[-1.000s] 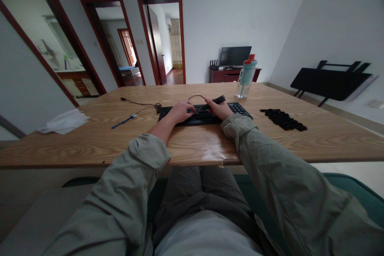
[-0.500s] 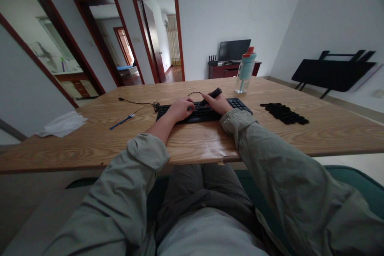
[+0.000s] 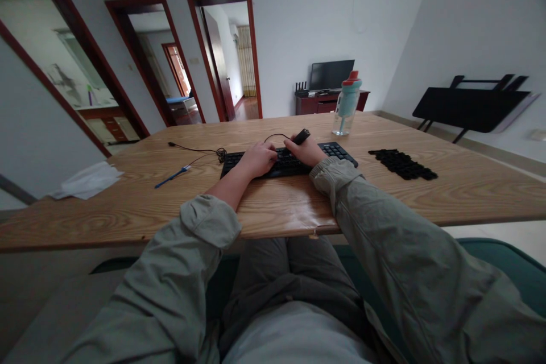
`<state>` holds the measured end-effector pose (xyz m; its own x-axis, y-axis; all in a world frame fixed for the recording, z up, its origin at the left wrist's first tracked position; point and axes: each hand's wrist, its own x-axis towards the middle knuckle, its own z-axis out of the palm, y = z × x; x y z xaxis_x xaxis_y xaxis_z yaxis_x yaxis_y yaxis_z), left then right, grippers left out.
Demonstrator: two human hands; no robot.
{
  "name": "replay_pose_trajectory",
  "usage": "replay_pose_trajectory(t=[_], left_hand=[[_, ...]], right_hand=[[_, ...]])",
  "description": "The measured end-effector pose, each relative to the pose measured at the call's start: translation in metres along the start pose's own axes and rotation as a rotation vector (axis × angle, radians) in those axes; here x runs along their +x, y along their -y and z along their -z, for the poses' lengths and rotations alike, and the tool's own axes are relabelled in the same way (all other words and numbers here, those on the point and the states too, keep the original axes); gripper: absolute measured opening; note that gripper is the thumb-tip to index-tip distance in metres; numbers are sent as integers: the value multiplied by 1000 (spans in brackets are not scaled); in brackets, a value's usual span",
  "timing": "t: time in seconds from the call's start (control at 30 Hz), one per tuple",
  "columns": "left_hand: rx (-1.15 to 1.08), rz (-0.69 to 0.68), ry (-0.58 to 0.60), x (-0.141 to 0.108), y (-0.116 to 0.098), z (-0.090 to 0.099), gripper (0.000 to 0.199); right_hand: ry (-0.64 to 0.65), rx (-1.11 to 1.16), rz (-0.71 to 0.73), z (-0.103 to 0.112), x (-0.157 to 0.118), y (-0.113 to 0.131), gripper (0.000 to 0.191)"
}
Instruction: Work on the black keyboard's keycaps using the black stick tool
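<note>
A black keyboard lies near the front edge of the wooden table, its cable bundled at the left. My left hand is over its left half with the fingers curled down at the keys; whatever is between the fingertips is hidden. In my right hand is a black cylindrical tool, its thick end pointing up and right. Its lower end reaches toward the keys close to my left fingertips and cannot be made out. To the right lies a flat cluster of small black pieces, which look like keycaps.
A blue thin-handled tool rests left of the keyboard near the cable. White crumpled cloth or tissue lies at the table's left end. A clear bottle with a red lid stands behind the keyboard, to the right.
My right hand and the black tool have shifted slightly left. My left fingers have curled further down, closer to the right hand. The view has tilted a little.
</note>
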<state>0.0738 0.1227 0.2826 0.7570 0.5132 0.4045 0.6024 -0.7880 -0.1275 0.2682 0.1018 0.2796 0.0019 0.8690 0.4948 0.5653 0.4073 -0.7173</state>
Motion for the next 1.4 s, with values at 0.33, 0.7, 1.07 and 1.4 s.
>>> replay_pose_trajectory(t=[0.33,0.7,1.07,1.4], left_hand=[[-8,6,-12,-3,-2,0,17],[50,39,-8,-2,-6,5,16],[-157,168,-18,-10,21,3,23],[-178,180,44,-5,21,-10,30]], right_hand=[[44,-163,225,0,-28,0,17],[96,-419,278,2,-46,8,22],[60,-669,207,-19,-60,35,27],[-5,-477,167,-18,-31,17,19]])
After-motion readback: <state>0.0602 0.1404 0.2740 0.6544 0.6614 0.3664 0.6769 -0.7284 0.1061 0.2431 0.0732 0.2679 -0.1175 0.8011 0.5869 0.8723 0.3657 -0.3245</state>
